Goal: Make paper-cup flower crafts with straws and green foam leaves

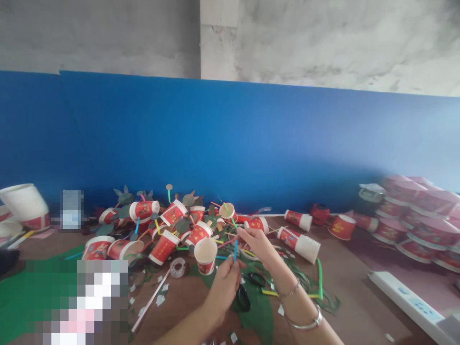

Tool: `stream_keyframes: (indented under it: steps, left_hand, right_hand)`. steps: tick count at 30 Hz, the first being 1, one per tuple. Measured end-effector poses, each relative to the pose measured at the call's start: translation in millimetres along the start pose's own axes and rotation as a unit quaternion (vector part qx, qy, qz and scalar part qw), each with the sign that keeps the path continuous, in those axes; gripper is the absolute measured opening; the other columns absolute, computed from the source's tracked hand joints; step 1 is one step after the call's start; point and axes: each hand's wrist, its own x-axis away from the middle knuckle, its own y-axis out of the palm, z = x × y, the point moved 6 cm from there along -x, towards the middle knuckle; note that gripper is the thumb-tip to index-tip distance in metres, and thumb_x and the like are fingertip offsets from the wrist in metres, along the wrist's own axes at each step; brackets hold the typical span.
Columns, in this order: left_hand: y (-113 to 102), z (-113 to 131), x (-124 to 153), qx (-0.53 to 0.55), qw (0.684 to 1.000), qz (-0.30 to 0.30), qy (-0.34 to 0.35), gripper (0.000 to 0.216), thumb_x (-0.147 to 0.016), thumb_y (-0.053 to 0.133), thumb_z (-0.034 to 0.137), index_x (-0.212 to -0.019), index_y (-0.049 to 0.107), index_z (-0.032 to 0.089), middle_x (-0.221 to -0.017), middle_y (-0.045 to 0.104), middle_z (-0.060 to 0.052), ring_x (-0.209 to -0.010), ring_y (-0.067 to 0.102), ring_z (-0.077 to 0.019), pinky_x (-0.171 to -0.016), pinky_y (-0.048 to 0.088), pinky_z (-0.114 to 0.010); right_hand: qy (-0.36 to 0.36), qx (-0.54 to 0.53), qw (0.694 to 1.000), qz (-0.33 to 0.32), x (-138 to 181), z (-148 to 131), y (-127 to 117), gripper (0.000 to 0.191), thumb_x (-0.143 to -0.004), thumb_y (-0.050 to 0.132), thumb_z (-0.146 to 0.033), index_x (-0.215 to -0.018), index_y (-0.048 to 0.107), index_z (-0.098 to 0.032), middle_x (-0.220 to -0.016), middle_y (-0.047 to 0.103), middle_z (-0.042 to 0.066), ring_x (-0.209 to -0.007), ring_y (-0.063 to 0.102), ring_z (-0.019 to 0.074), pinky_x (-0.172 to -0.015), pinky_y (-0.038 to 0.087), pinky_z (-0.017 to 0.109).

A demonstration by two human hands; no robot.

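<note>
A blue drinking straw (235, 250) stands upright between my two hands. My left hand (225, 280) is closed round its lower end, thumb and fingers pressed together. Higher up, my right hand (257, 245) pinches near the straw's upper end; the fingertips partly hide that spot. Just left of the hands stands a red and white paper cup (206, 256), its mouth tilted toward me. Below my right hand lie black-handled scissors (244, 298) on green paper. A heap of red paper cups with coloured straws and dark paper discs spreads behind the hands.
A roll of clear tape (178, 267) and a pale straw (151, 301) lie at left on the brown table. Stacked cups (300, 243) rest at right, with a bent green straw (320, 279). A white power strip (408, 304) and piled red tubs (420, 211) occupy the far right.
</note>
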Motion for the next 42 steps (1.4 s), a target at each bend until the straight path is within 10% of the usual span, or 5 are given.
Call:
stream_keyframes:
  steps: [7,14,26,34,42]
  left_hand:
    - [-14.0,-37.4,-8.0,0.004,0.997,0.080,0.023,0.057,-0.066,0.047,0.076,-0.073,0.047,0.019,-0.049,0.025,0.011,-0.041,0.019,-0.0054,-0.041,0.011,-0.020]
    - [-19.7,-42.6,-13.5,0.038,0.995,0.093,0.027,0.053,-0.066,0.053,0.072,-0.071,0.047,0.020,-0.049,0.023,0.011,-0.040,0.018,-0.0048,-0.040,0.010,-0.020]
    - [-19.7,-38.4,-20.8,0.116,0.988,0.101,0.031,0.057,-0.060,0.059,0.074,-0.070,0.051,0.018,-0.044,0.032,0.011,-0.033,0.023,-0.0027,-0.031,0.018,-0.016]
    - [-20.1,-28.7,-17.4,0.207,0.972,0.111,0.032,0.061,-0.053,0.073,0.063,-0.083,0.065,0.010,-0.073,0.069,-0.009,-0.063,0.065,-0.0184,-0.058,0.051,-0.029]
    - [-11.7,-21.7,-10.4,0.242,0.968,0.039,0.048,0.045,-0.062,0.073,0.055,-0.081,0.067,0.015,-0.086,0.070,-0.008,-0.084,0.065,-0.0208,-0.081,0.047,-0.034]
  right_hand:
    - [-0.031,0.219,0.974,0.055,-11.3,30.3,-0.2,0.017,-0.078,0.054,-0.017,-0.076,0.071,-0.018,-0.078,0.069,0.006,-0.079,0.060,0.0200,-0.074,0.042,0.027]
    - [-0.088,0.441,0.893,0.024,-6.4,22.6,39.3,0.035,-0.087,0.040,-0.011,-0.109,0.064,-0.024,-0.097,0.060,0.009,-0.096,0.055,0.0212,-0.079,0.041,0.027]
    - [-0.015,0.407,0.911,0.067,0.1,20.6,8.3,0.011,-0.072,0.056,-0.017,-0.076,0.066,-0.017,-0.089,0.064,0.010,-0.091,0.056,0.0239,-0.077,0.039,0.029]
    - [0.055,0.344,0.927,-0.136,19.9,13.1,-11.3,0.016,-0.054,0.051,-0.009,-0.046,0.061,-0.019,-0.044,0.060,0.000,-0.047,0.053,0.0140,-0.045,0.031,0.023]
    - [0.091,0.235,0.919,-0.305,38.9,17.2,25.0,0.021,-0.052,0.050,-0.011,-0.033,0.055,-0.020,-0.034,0.054,-0.002,-0.040,0.054,0.0133,-0.040,0.038,0.019]
